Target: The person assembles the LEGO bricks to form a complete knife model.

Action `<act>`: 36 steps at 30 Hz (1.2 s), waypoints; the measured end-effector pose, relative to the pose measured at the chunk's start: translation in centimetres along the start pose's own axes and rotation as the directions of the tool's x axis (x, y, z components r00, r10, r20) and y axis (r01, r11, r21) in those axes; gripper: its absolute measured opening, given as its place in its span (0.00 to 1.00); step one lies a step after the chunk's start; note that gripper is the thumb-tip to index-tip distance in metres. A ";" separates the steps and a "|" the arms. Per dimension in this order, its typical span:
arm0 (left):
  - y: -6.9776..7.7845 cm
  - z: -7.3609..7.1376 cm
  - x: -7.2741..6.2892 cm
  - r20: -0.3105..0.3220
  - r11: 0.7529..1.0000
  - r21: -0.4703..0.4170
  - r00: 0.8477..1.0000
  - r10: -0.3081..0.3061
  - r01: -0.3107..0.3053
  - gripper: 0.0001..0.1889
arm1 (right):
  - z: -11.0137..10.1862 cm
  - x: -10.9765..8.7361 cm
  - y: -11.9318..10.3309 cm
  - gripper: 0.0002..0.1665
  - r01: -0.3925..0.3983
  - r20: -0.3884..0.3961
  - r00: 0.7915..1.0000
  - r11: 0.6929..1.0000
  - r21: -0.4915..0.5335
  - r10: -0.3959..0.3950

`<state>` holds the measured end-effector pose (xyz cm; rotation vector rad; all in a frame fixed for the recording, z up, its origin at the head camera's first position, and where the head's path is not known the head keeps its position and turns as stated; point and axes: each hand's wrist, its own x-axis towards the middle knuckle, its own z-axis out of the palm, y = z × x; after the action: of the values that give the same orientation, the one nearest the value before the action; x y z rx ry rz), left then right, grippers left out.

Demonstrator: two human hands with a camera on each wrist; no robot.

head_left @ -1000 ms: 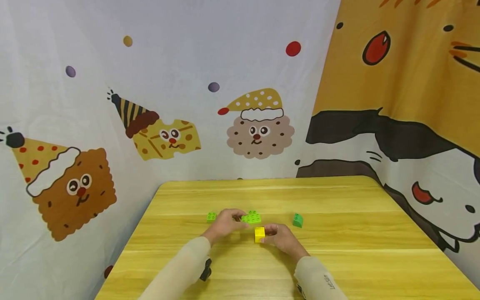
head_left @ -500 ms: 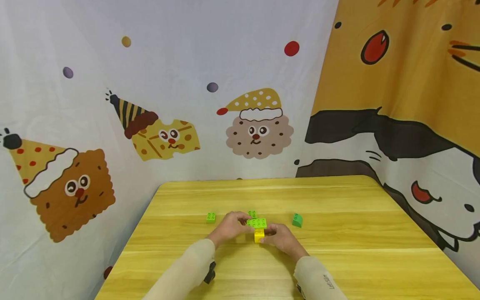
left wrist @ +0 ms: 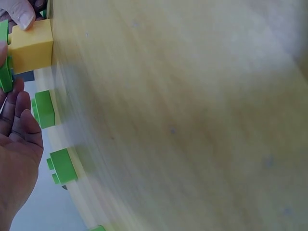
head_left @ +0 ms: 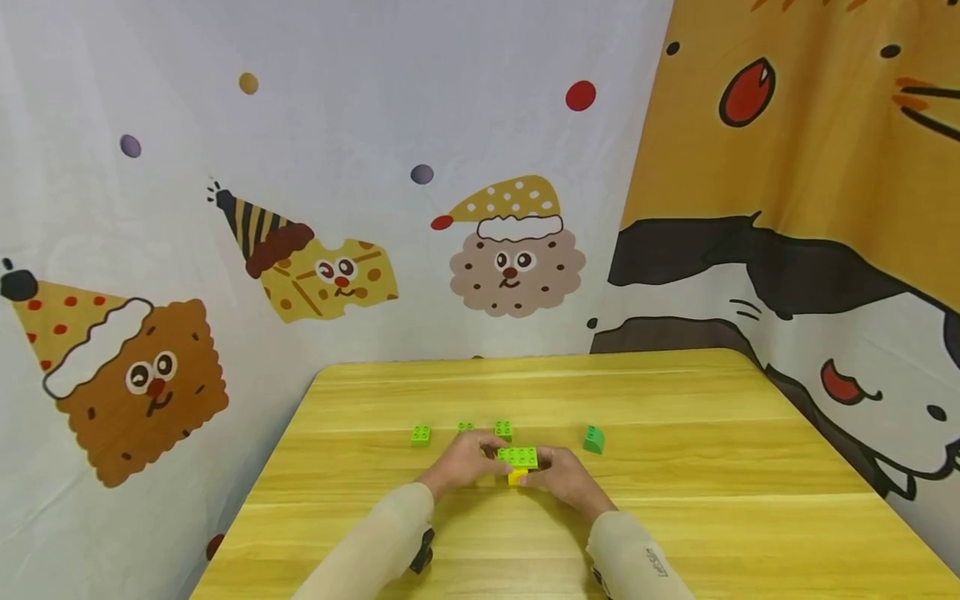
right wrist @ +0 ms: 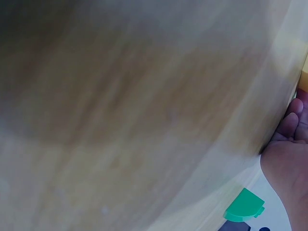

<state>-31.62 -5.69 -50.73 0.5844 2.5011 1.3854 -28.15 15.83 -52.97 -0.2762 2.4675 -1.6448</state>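
My left hand (head_left: 467, 457) pinches a flat light green toy building brick (head_left: 517, 457) with several studs. It lies over a yellow brick (head_left: 517, 477) on the table, hiding its top in the head view. My right hand (head_left: 564, 477) grips the yellow brick from the right. Seen from the left wrist, the yellow brick (left wrist: 32, 47) has studs right against the underside of the flat green brick (left wrist: 5, 72), and a right-hand thumb (left wrist: 21, 14) presses its side. Only an edge of the yellow brick (right wrist: 304, 79) shows in the right wrist view.
Behind the hands stand three small light green bricks, at left (head_left: 421, 436), in the middle (head_left: 466, 427) and at right (head_left: 503, 430). A darker green curved brick (head_left: 593, 439) is farther right. A patterned curtain (head_left: 360, 108) hangs behind the wooden table (head_left: 637, 400).
My left hand has carried the flat green brick rightward and down onto the top of the yellow brick. The right hand has stayed at the yellow brick.
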 end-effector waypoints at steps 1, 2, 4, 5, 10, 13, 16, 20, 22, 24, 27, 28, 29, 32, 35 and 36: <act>0.1 0.0 0.0 0.000 1.000 0.006 1.000 -0.003 0.003 0.16 | 0.0 0.0 0.0 0.18 -0.002 0.001 1.000 1.000 0.004 0.002; 0.1 0.1 0.0 0.001 1.000 0.011 1.000 -0.008 0.008 0.16 | 0.0 0.0 -0.1 0.18 -0.007 0.001 1.000 1.000 0.008 0.007; 0.2 0.1 -0.1 0.003 1.000 0.020 1.000 -0.007 0.007 0.16 | 0.0 -0.1 -0.1 0.19 -0.013 -0.001 1.000 1.000 0.009 0.013; 0.3 0.1 -0.1 0.003 1.000 0.027 1.000 -0.005 0.005 0.16 | 0.0 -0.1 -0.2 0.19 -0.014 -0.003 1.000 1.000 0.007 0.014; 0.3 0.0 0.1 0.008 0.999 0.036 1.000 0.010 -0.011 0.16 | -0.1 -0.3 -0.4 0.19 -0.002 0.003 1.000 1.000 0.004 0.002; 0.3 0.1 0.1 0.013 0.999 0.038 1.000 0.015 -0.015 0.16 | -0.4 -0.3 -0.3 0.22 0.010 0.028 1.000 1.000 0.024 -0.010; 0.2 0.1 0.0 0.019 0.999 0.033 1.000 0.013 -0.013 0.16 | -0.7 -0.4 -0.2 0.30 0.003 0.040 0.999 0.998 0.058 -0.005; 0.2 0.0 0.0 0.024 1.000 0.027 1.000 0.009 -0.010 0.16 | -1.1 -0.6 -0.2 0.37 -0.017 0.005 1.000 0.998 0.064 0.016; 0.2 0.0 0.0 0.024 0.999 0.033 1.000 0.011 -0.012 0.16 | -1.1 -0.7 -0.3 0.35 -0.029 -0.012 0.999 0.998 0.058 0.030; 0.2 0.0 -0.1 0.024 0.999 0.034 1.000 0.012 -0.013 0.15 | -1.2 -0.8 -0.2 0.32 -0.033 -0.023 0.999 0.998 0.053 0.034; 0.1 0.0 -0.1 0.018 0.999 0.034 1.000 0.016 -0.017 0.16 | -1.2 -0.8 -0.2 0.30 -0.037 -0.035 0.999 0.997 0.062 0.040; 0.1 0.0 -0.1 0.014 0.999 0.034 1.000 0.018 -0.018 0.16 | -1.2 -0.8 -0.1 0.30 -0.037 -0.043 0.998 0.998 0.058 0.039; 0.0 0.1 -0.1 0.010 0.999 0.035 1.000 0.017 -0.017 0.17 | -1.2 -0.8 -0.1 0.30 -0.036 -0.044 0.998 0.997 0.061 0.039; -0.2 0.1 -0.2 -0.001 1.000 0.030 1.000 0.009 -0.009 0.18 | -1.1 -0.8 0.0 0.31 -0.039 -0.043 0.998 0.997 0.065 0.041; -0.4 0.3 -0.2 -0.004 1.000 0.018 1.000 -0.002 0.002 0.18 | -1.1 -0.9 0.1 0.33 -0.045 -0.036 0.998 0.997 0.065 0.047; -0.5 0.3 -0.2 -0.003 1.000 0.009 1.000 -0.004 0.004 0.18 | -1.1 -0.9 0.1 0.33 -0.045 -0.036 0.998 0.997 0.061 0.047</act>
<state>-31.40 -5.81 -51.30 0.5784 2.5110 1.3752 -27.54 17.11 -52.59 -0.1817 2.4269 -1.7168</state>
